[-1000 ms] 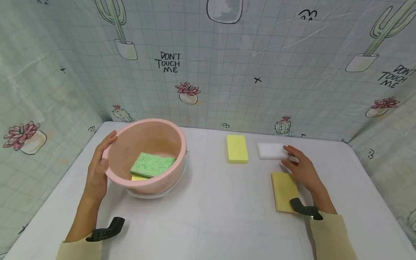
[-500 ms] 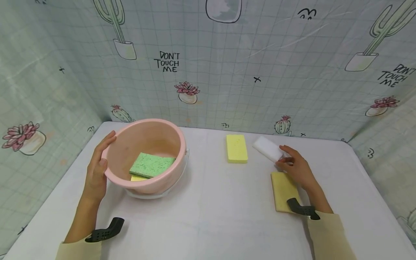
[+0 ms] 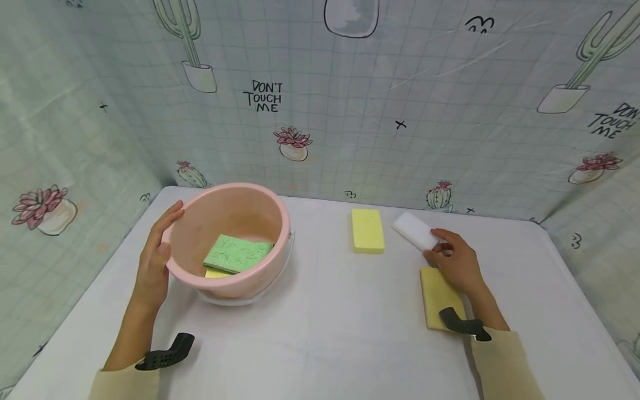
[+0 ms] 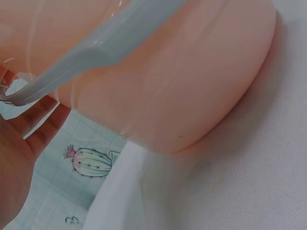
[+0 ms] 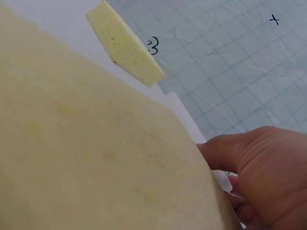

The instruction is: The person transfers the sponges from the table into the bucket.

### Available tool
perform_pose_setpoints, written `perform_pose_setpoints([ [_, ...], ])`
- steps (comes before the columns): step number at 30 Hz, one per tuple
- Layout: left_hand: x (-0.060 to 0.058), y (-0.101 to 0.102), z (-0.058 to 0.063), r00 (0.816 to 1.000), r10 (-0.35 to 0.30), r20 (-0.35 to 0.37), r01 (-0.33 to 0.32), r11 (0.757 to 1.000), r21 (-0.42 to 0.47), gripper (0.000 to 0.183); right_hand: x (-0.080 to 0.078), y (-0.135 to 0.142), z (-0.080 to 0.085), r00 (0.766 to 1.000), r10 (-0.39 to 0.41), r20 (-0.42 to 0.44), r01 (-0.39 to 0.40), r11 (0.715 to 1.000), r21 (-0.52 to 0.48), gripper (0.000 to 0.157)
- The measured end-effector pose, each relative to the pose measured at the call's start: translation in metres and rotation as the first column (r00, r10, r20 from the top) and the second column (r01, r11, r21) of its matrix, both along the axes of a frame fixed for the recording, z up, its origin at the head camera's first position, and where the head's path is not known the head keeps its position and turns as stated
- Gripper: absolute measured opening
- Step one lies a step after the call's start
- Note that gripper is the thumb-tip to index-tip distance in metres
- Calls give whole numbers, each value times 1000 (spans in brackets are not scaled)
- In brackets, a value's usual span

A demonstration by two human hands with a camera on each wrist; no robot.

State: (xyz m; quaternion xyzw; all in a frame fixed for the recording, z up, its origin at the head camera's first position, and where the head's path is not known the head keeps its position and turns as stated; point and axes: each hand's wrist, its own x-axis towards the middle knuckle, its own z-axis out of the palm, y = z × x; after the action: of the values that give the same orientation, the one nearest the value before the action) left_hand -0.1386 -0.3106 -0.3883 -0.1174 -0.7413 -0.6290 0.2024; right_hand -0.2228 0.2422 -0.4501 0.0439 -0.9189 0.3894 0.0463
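Observation:
A pink bucket (image 3: 265, 275) stands at the left of the white table, holding a green sponge (image 3: 237, 254) and a yellow piece partly beneath it. My left hand (image 3: 154, 266) holds the bucket's left side near the rim; in the left wrist view its fingers (image 4: 50, 127) lie against the outer wall. At the right, my right hand (image 3: 456, 260) pinches the near right end of a white sponge (image 3: 414, 229), which lies at a slant. Under my right wrist is a dull yellow sponge (image 3: 436, 297), which looms large in the right wrist view.
A bright yellow sponge (image 3: 368, 230) lies between the bucket and the white sponge. The bucket's pale handle (image 3: 235, 303) hangs down round its front. A patterned curtain (image 3: 340, 111) rises behind the table (image 3: 320, 344) and at both sides.
My right hand has taken hold of the white sponge and turned it from straight to slanted, its near end drawn toward me. My left hand and the bucket stay in place.

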Motion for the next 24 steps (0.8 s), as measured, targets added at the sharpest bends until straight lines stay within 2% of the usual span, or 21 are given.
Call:
perform_pose_setpoints([
  [5, 0, 0, 0, 1000, 1, 1, -1, 1000, 1, 54, 3, -1, 13, 1000, -6, -12, 6, 1000, -15, 57],
  [10, 0, 0, 0, 1000, 13, 5, -13, 1000, -17, 54, 7, -9, 29, 998, 4, -68, -7, 999, -42, 56],
  [16, -1, -1, -1, 999, 27, 38, -25, 999, -46, 54, 11, -26, 50, 987, 46, -154, -55, 997, -55, 53],
  [24, -1, -3, -4, 1000, 20, 9, -19, 1000, -24, 55, 10, -51, 81, 958, 140, -249, -162, 984, -71, 52],
])
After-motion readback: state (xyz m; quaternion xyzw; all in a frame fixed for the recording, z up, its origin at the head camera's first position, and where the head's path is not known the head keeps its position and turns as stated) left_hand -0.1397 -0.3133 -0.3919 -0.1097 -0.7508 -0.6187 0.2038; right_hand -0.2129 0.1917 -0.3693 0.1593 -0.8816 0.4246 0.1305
